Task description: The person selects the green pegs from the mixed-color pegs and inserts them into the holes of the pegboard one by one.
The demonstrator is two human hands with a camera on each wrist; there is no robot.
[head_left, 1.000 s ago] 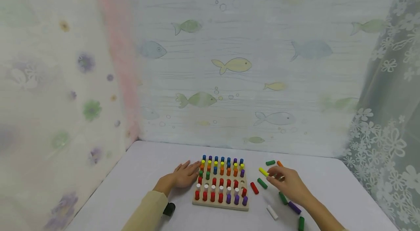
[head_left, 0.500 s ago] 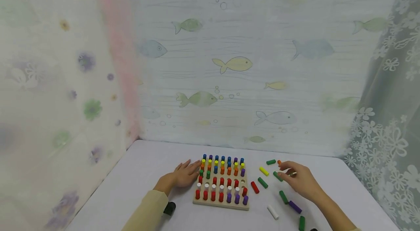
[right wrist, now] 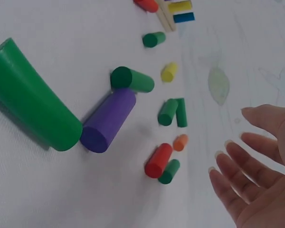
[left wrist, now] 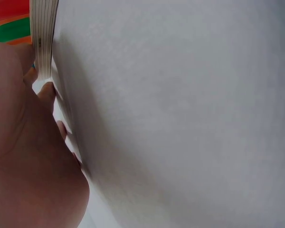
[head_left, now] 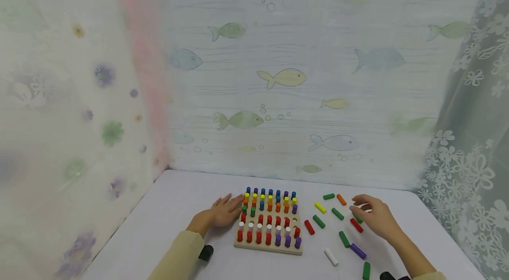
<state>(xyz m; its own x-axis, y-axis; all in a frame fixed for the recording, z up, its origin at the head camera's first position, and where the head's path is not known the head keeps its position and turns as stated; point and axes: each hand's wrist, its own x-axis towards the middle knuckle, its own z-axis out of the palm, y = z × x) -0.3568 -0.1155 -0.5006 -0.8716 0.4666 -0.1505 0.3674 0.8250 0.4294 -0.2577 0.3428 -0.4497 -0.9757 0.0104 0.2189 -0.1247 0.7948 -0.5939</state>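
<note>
The left hand [head_left: 222,213] lies flat on the table [head_left: 167,218], fingers straight and close together, their tips touching the left edge of the pegboard [head_left: 267,247]. In the left wrist view the fingertips [left wrist: 48,90] meet the board's layered edge.

The right hand [head_left: 375,218] hovers over loose pegs to the right of the board. Its fingers are spread wide and relaxed, holding nothing; the right wrist view shows the open fingers [right wrist: 237,166] above the table, apart from every peg. Nearest to it lie a red peg [head_left: 356,225] and, touching it, a green peg [head_left: 357,218] partly hidden under the fingers.

The board stands near the table's middle, filled with upright pegs in blue, yellow, orange, green, red, white and purple.

Other loose pegs lie between board and hand: an orange one [head_left: 341,199], a yellow one [head_left: 320,207], another red one [head_left: 309,227] just beside the board, and 3 more green ones. Nearer the person lie a purple peg [head_left: 358,251], touching a green one [head_left: 343,239], a white peg [head_left: 330,256] and a further green peg [head_left: 366,270].

Fish-patterned cloth [head_left: 286,77] hangs behind the table.
</note>
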